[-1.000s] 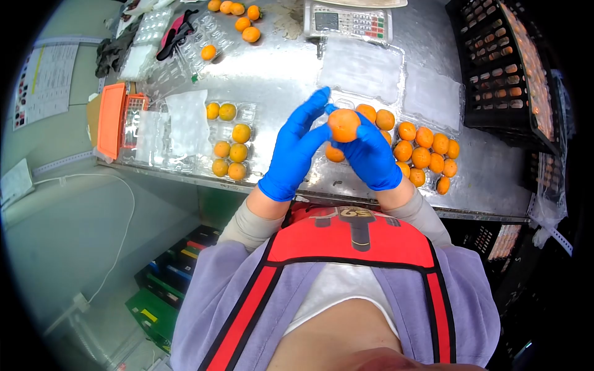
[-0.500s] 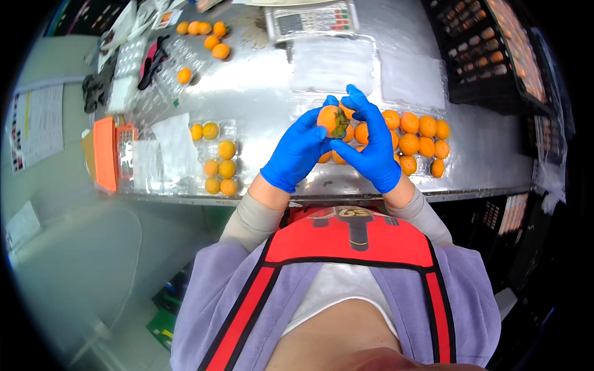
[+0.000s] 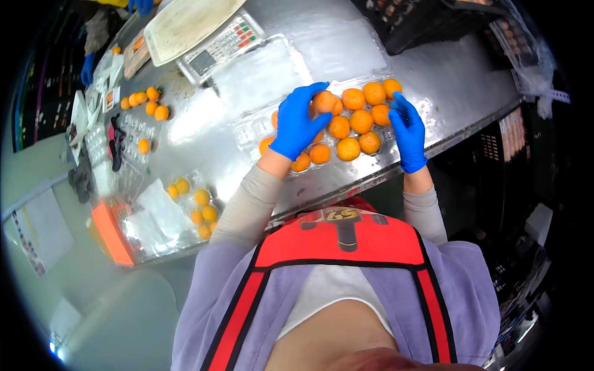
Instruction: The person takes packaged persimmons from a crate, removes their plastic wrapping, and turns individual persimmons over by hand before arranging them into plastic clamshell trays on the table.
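My left hand (image 3: 298, 122), in a blue glove, has its thumb and fingers around an orange persimmon (image 3: 323, 101) over the left part of a clear plastic tray (image 3: 250, 131). Rows of persimmons (image 3: 361, 121) fill much of that tray, and my left hand hides some of them. At the tray's right end is my right hand (image 3: 409, 131), also gloved in blue. Its thumb and fingers are apart, close beside the end persimmons (image 3: 391, 87), and nothing shows in its grasp.
A scale (image 3: 226, 46) stands at the back left. A black crate (image 3: 427, 21) is at the back right. Left lie another clear tray with persimmons (image 3: 202, 197), loose persimmons (image 3: 151, 108) and an orange basket (image 3: 112, 234). Another person's blue-gloved hand (image 3: 87, 69) shows far left.
My hands have come apart from around the single persimmon, whose leafy top showed before. The left is now over the tray, the right at its far end. The whole view has turned.
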### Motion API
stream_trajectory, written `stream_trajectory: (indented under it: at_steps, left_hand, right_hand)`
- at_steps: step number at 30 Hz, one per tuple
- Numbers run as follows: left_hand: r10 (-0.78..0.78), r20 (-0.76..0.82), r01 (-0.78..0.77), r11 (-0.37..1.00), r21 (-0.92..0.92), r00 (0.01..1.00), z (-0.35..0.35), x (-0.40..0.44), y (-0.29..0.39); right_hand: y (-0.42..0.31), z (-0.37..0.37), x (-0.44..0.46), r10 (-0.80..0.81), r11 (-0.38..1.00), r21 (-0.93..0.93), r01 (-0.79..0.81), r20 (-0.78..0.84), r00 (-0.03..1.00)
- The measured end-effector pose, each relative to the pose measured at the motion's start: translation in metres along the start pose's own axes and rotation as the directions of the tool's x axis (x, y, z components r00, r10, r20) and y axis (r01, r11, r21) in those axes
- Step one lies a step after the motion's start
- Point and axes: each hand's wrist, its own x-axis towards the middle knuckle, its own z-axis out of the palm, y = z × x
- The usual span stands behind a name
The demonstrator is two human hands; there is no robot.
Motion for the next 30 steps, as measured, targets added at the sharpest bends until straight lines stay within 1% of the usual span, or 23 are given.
stream_trajectory:
  at_steps: [1,3,5,6,7,9,10,11,13,14,15,16,17,18,19,21,22,23,25,26,27,28,30]
  left_hand:
    - [0.008,0.017,-0.008,1.0,-0.005,1.0,0.003,0.002,-0.001]
    - [0.028,0.025,-0.03,0.995,0.094,0.999,0.006,0.007,-0.001]
    - [0.018,0.035,-0.021,0.995,0.096,0.999,0.006,0.005,-0.003]
    - [0.001,0.032,-0.005,0.995,0.099,0.999,0.008,0.003,-0.005]
    - [0.006,0.04,-0.01,0.995,0.094,0.999,0.011,0.002,-0.009]
    - [0.003,-0.047,-0.004,1.0,-0.024,0.999,0.019,0.0,-0.018]
    - [0.004,-0.043,-0.005,1.0,-0.028,0.999,0.021,0.001,-0.021]
    - [0.018,-0.044,-0.02,0.999,-0.036,0.999,0.023,0.001,-0.023]
    - [0.03,-0.041,-0.032,0.999,-0.043,0.999,0.024,0.001,-0.024]
    - [0.042,-0.043,-0.043,0.999,-0.026,0.998,0.023,0.001,-0.021]
    - [0.054,-0.044,-0.054,0.998,-0.009,0.998,0.023,0.002,-0.018]
    - [0.055,-0.039,-0.055,0.998,-0.009,0.998,0.022,0.003,-0.014]
    - [0.029,0.003,-0.029,0.999,0.023,1.0,0.02,0.004,-0.01]
    - [0.002,0.044,-0.004,0.998,0.056,0.999,0.019,0.006,-0.007]
    - [0.003,0.048,-0.006,0.999,0.054,0.999,0.02,0.008,-0.004]
    - [0.072,0.028,-0.074,0.994,0.075,0.997,0.024,0.015,0.001]
    - [0.074,0.032,-0.076,0.994,0.074,0.997,0.025,0.017,0.003]
    - [0.095,0.049,-0.098,0.993,0.058,0.994,0.026,0.022,0.005]
    - [0.117,0.067,-0.12,0.992,0.042,0.991,0.03,0.032,0.009]
    - [0.143,0.056,-0.146,0.987,0.06,0.988,0.034,0.037,0.011]
    - [0.168,0.046,-0.171,0.982,0.079,0.985,0.039,0.042,0.013]
    - [0.168,0.048,-0.172,0.982,0.079,0.985,0.044,0.047,0.014]
    - [0.155,0.106,-0.17,0.973,0.152,0.982,0.054,0.059,0.016]
  right_hand:
    - [0.002,-0.002,-0.003,-0.019,0.999,-0.041,0.019,0.001,1.0]
    - [0.01,-0.006,-0.005,-0.035,0.997,-0.063,0.033,-0.037,0.999]
    - [0.013,-0.013,-0.004,-0.149,0.969,-0.206,0.138,-0.039,0.988]
    - [0.003,-0.017,-0.001,-0.18,0.919,-0.365,0.152,-0.043,0.983]
    - [0.0,-0.021,0.001,-0.179,0.917,-0.37,0.148,-0.051,0.982]
    - [-0.001,-0.028,0.01,-0.286,0.818,-0.521,0.244,-0.001,0.958]
    - [-0.001,-0.029,0.015,-0.341,0.77,-0.562,0.303,0.039,0.939]
    - [-0.004,-0.029,0.022,-0.339,0.769,-0.565,0.299,0.036,0.94]
    - [-0.012,-0.021,0.036,-0.43,0.616,-0.615,0.493,0.263,0.864]
    - [-0.01,-0.017,0.045,-0.424,0.624,-0.585,0.518,0.304,0.853]
    - [-0.009,-0.011,0.052,-0.423,0.625,-0.586,0.515,0.3,0.855]
    - [-0.009,-0.007,0.057,-0.375,0.556,-0.627,0.546,0.396,0.838]
    - [-0.009,-0.002,0.063,-0.317,0.484,-0.657,0.578,0.484,0.816]
    - [-0.009,0.003,0.068,-0.213,0.458,-0.692,0.557,0.523,0.825]
    - [-0.012,0.005,0.073,-0.212,0.458,-0.695,0.554,0.52,0.827]
    - [-0.021,0.006,0.081,-0.033,0.366,-0.761,0.535,0.564,0.825]
    - [-0.015,0.003,0.083,-0.061,0.422,-0.744,0.519,0.548,0.834]
    - [-0.018,0.0,0.082,-0.062,0.42,-0.746,0.517,0.545,0.836]
    - [-0.03,-0.006,0.075,-0.13,0.551,-0.717,0.426,0.431,0.893]
    - [-0.031,-0.011,0.068,-0.128,0.552,-0.718,0.424,0.429,0.894]
    - [-0.031,-0.02,0.057,-0.236,0.668,-0.647,0.369,0.285,0.929]
    - [-0.032,-0.029,0.046,-0.317,0.769,-0.549,0.329,0.121,0.941]
    - [-0.028,-0.046,0.022,-0.315,0.756,-0.58,0.304,0.085,0.945]
